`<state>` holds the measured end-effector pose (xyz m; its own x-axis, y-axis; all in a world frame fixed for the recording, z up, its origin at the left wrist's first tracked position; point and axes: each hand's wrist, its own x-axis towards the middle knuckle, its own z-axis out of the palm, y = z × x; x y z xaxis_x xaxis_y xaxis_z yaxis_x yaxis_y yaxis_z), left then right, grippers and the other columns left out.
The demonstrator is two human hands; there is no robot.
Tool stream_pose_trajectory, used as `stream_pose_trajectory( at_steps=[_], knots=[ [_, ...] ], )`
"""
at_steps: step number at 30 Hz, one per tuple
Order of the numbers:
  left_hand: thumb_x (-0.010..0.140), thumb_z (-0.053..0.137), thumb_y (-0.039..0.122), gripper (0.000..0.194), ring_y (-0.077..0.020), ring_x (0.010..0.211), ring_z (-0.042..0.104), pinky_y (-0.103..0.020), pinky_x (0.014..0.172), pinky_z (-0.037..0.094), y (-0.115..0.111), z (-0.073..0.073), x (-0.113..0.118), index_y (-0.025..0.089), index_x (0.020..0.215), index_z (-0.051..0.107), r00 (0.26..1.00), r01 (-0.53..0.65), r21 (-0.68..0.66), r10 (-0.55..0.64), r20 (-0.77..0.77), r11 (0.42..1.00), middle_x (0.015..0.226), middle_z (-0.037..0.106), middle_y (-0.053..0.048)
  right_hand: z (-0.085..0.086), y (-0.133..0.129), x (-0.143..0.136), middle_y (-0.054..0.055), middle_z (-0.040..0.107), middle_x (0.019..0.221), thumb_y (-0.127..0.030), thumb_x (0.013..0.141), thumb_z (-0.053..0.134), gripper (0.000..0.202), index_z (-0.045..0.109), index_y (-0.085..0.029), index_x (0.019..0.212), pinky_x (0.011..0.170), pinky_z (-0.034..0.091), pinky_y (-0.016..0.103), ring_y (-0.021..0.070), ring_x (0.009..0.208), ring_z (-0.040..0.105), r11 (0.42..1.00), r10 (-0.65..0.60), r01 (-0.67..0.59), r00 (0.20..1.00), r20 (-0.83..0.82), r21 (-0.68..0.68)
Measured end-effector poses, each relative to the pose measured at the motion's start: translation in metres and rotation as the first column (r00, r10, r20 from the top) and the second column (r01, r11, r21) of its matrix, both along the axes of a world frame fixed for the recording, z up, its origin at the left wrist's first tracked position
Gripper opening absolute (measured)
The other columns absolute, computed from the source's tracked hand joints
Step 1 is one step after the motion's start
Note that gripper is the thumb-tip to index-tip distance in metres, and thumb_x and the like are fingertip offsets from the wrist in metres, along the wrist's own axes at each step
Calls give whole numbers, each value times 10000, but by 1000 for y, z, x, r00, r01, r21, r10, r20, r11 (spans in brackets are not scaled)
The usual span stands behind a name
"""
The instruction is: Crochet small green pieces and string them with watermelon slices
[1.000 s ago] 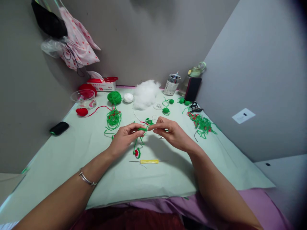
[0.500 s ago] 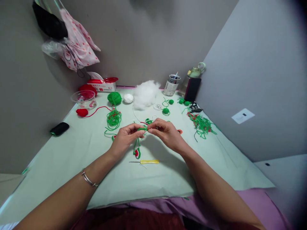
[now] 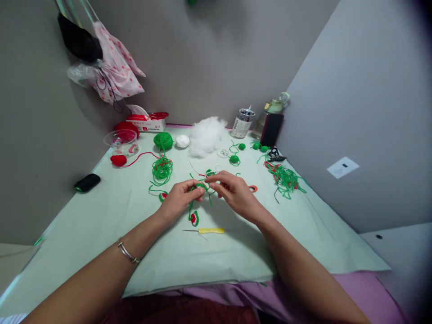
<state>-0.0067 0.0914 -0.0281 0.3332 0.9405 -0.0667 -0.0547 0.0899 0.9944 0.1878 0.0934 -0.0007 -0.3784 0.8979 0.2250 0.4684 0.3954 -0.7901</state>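
My left hand [image 3: 180,198] pinches a small green crocheted piece [image 3: 201,186] between thumb and fingers, with green strands hanging below it. Close against its right side, my right hand [image 3: 236,192] has thumb and forefinger drawn together; what lies between those fingertips is too small to make out. Beneath the hands, a red, white and green crocheted wedge [image 3: 194,218] lies on the table, and a similar wedge [image 3: 163,196] shows partly beside my left wrist. A yellow-handled crochet hook [image 3: 211,230] rests nearer to me.
Behind my hands are a green yarn ball [image 3: 163,141], a white yarn ball [image 3: 182,141] and fluffy white stuffing [image 3: 207,137]. Tangled green and red yarn [image 3: 286,181] lies right. A pen tin [image 3: 242,123], a phone [image 3: 272,129] and a clear tub [image 3: 123,146] stand further back.
My right fingertips have parted slightly from the left ones and lifted, showing more of the green piece. The whole view has shifted slightly.
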Motion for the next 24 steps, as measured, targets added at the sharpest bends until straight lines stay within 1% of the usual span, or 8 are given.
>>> stream_pose_trajectory(
  at_steps=[4, 7, 9, 13, 16, 18, 20, 24],
  knots=[
    [793, 748, 376, 206, -153, 717, 607, -306, 752, 477, -2, 3, 3, 177, 836, 719, 999, 49, 2, -49, -17, 999, 757, 646, 1, 4, 2, 4, 8, 672, 825, -192, 911, 644, 86, 709, -182, 855, 668, 409, 251, 112, 706, 551, 999, 34, -34, 999, 38, -8],
    [767, 763, 366, 202, -150, 700, 586, -299, 711, 462, -2, 1, 3, 177, 818, 715, 996, 81, 14, -80, -38, 997, 732, 646, -2, 7, 1, 5, -4, 666, 771, -218, 919, 620, 102, 689, -171, 860, 646, 401, 241, 110, 681, 550, 989, 107, -101, 993, 47, -111],
    [754, 759, 350, 190, -145, 685, 569, -292, 684, 447, -2, -1, 3, 174, 808, 711, 993, 92, 28, -90, -76, 995, 709, 638, 3, 6, -1, 5, -8, 651, 755, -230, 923, 602, 114, 686, -173, 869, 636, 391, 239, 111, 674, 541, 984, 140, -132, 988, 65, -123],
    [735, 695, 292, 116, -138, 632, 521, -278, 613, 411, -4, -3, 6, 181, 719, 669, 982, 99, 81, -84, -167, 992, 641, 585, 22, 3, -6, -3, -21, 587, 725, -105, 833, 591, 105, 652, -174, 782, 619, 342, 242, 102, 654, 486, 994, 91, -98, 985, 144, 42],
    [733, 702, 308, 148, -137, 609, 527, -273, 587, 419, -5, -1, 7, 187, 672, 642, 978, 127, 60, -115, -172, 990, 624, 577, 19, 5, -7, -8, -27, 552, 695, -83, 783, 585, 117, 602, -176, 713, 611, 350, 244, 101, 637, 470, 994, -17, 17, 1000, -4, 105],
    [752, 727, 349, 173, -140, 614, 565, -271, 579, 443, -5, 1, 6, 188, 729, 667, 983, 132, 15, -129, -130, 991, 663, 598, 8, 8, -4, -7, -23, 568, 692, -139, 821, 589, 98, 617, -177, 735, 610, 373, 245, 106, 639, 487, 998, -54, 58, 990, -129, 33],
    [764, 749, 373, 197, -139, 620, 595, -267, 575, 462, -4, 2, 4, 188, 794, 689, 987, 137, -28, -138, -82, 990, 707, 612, 0, 10, -1, -3, -12, 609, 719, -202, 861, 598, 100, 648, -173, 779, 623, 395, 246, 112, 662, 517, 998, -21, 12, 985, -169, -57],
    [750, 777, 365, 209, -131, 620, 593, -264, 591, 488, -3, 4, 2, 178, 801, 698, 987, 151, -40, -153, -50, 988, 710, 597, 4, 9, 1, 4, 3, 656, 780, -242, 887, 614, 113, 676, -168, 828, 644, 407, 246, 114, 700, 554, 986, 110, -117, 991, -71, -117]
  ],
)
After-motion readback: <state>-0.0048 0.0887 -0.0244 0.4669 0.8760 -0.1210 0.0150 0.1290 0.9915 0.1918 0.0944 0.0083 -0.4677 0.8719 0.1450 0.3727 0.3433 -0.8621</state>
